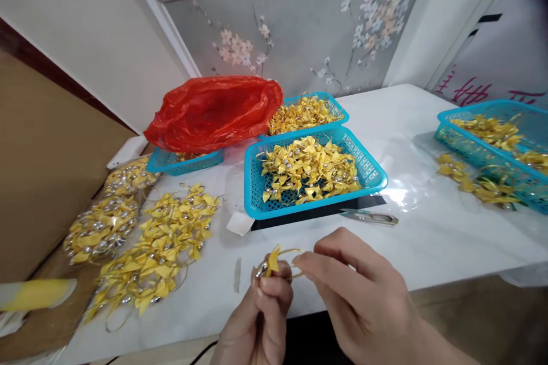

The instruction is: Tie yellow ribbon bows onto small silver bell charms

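Low in the middle of the view, my left hand (268, 311) is closed on a small yellow ribbon bow (273, 260) with a shiny silver bell or bead at its centre. From the bow a thin gold cord (293, 250) loops out to the right. My right hand (363, 291) pinches that loop between thumb and forefinger; the exact grip point is partly covered by the fingers. Beyond both hands stands a blue plastic basket (379, 181) holding a heap of similar yellow bows (310, 168). A loose pile of the same bows (160, 254) lies left of my left hand.
Metal thread snips (372, 217) lie before the basket, beside a white paper scrap (240, 223). A red plastic bag (209, 117) covers part of the baskets behind. Another blue basket (471, 142) stands at right. Bagged bows (103, 228) sit at left near a cardboard box (51, 165).
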